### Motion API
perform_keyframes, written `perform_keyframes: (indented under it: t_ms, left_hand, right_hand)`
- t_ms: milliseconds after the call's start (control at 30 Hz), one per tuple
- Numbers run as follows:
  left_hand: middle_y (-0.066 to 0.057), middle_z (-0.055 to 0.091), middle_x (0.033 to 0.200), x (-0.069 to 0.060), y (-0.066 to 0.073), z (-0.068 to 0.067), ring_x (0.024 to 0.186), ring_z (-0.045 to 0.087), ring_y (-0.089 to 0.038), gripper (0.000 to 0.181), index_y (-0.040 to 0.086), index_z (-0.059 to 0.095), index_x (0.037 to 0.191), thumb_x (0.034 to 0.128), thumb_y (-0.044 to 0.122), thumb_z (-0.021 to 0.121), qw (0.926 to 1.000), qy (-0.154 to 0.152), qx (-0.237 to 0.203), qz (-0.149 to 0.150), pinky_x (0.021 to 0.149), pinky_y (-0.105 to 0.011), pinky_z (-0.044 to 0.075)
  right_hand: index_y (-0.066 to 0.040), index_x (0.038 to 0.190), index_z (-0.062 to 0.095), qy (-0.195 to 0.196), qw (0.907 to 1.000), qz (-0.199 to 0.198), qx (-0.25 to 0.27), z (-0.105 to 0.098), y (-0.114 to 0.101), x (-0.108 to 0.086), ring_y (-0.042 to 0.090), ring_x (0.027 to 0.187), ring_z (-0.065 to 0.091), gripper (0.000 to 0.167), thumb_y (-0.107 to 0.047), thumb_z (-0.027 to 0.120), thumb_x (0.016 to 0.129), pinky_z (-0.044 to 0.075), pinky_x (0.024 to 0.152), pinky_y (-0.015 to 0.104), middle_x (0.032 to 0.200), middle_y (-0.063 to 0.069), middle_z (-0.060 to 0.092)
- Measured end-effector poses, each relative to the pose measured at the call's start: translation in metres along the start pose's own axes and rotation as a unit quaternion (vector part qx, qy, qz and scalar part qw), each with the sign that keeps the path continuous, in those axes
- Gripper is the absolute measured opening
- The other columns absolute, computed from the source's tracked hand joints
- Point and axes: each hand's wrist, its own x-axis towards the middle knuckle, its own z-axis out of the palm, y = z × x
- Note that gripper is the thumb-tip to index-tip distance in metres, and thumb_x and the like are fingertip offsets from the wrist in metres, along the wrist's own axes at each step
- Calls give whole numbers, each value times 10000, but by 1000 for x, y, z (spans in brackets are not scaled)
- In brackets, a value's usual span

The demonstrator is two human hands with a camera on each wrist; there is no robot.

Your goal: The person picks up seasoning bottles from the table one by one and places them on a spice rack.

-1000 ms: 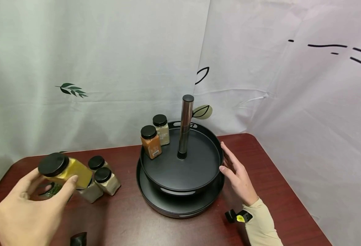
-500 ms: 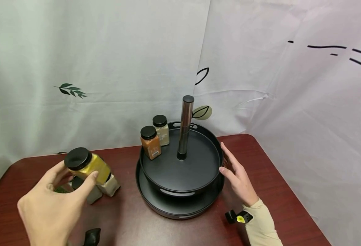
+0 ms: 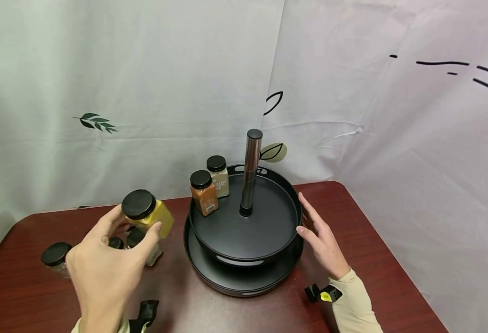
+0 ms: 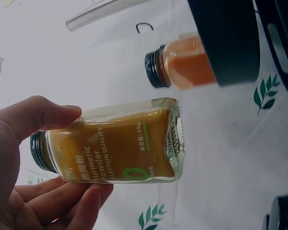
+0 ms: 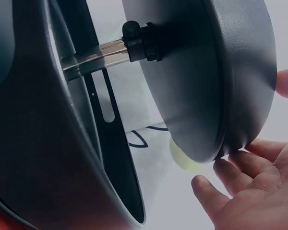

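Observation:
My left hand (image 3: 108, 266) pinches a yellow jar (image 3: 161, 219) with a black lid, held tilted above the table left of a black two-tier round tray (image 3: 265, 236). In the left wrist view the jar (image 4: 115, 148) reads "turmeric powder", with thumb on one side and fingers on the other. An orange jar (image 3: 204, 196) and a pale beige jar (image 3: 220, 181) stand on the upper tier's left edge. My right hand (image 3: 325, 243) touches the upper tier's right rim, fingers extended; the right wrist view shows fingertips against that tier's outer wall (image 5: 249, 72).
Several black-lidded jars stand at the left, partly hidden behind my left hand, one (image 3: 56, 255) farther left. A metal post (image 3: 251, 173) rises from the tray's middle. Behind the reddish-brown table (image 3: 210, 310) hangs a pale curtain (image 3: 165, 83).
My left hand has moved right with the yellow jar, toward the tray, uncovering a jar at the far left. My right hand stays at the rim, and the tray looks unmoved.

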Motion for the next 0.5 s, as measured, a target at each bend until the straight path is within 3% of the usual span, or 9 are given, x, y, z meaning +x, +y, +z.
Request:
perform_keyframes:
  t_ms: [133, 367, 500]
  left_hand:
    - [-83, 753, 859, -1, 4, 7, 773, 489, 229, 513, 115, 760, 1170, 679, 182, 894, 9998, 22, -140, 163, 650, -151, 369]
    - [-42, 763, 896, 0, 12, 16, 777, 505, 222, 524, 140, 760, 1175, 674, 193, 906, 9984, -119, -377, 415, 642, -168, 379]
    - [-46, 761, 892, 0, 16, 22, 743, 607, 63, 524, 117, 759, 1167, 674, 213, 909, 9967, -136, -423, 685, 611, -170, 376]
  right_hand:
    - [-28, 1593, 225, -7, 10000, 4, -17, 0, 1, 0, 354, 1488, 240, 636, 49, 466, 1009, 320, 1131, 192, 1656, 49, 220]
    - [-46, 1598, 222, -22, 10000, 35, 1, -1, 1, 0, 353, 1483, 251, 638, 43, 464, 1014, 326, 1128, 195, 1656, 40, 220]
    - [-55, 1599, 228, -19, 10000, 17, -4, -1, 1, 1, 354, 1481, 256, 638, 44, 464, 1014, 327, 1130, 203, 1655, 38, 225]
